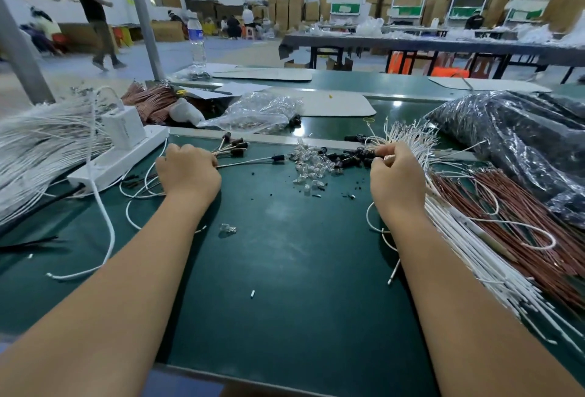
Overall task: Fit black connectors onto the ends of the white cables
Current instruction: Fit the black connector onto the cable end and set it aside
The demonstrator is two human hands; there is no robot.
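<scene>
My left hand [186, 170] grips a bunch of thin cables whose far ends carry black connectors [235, 146]; one white cable [250, 161] with a black connector sticks out to the right. My right hand [395, 175] pinches the end of a white cable at the top of a large fanned bundle of white cables [474, 254]. Loose black connectors [348, 159] and small clear bulbs [308, 168] lie in a heap on the green table between my hands.
A white power strip [120, 159] with a plugged adapter sits left, beside a big white cable bundle [38, 146]. Brown wires [522, 225] and a black plastic bag [522, 143] lie right. A clear bag [256, 113] and water bottle [196, 40] stand behind.
</scene>
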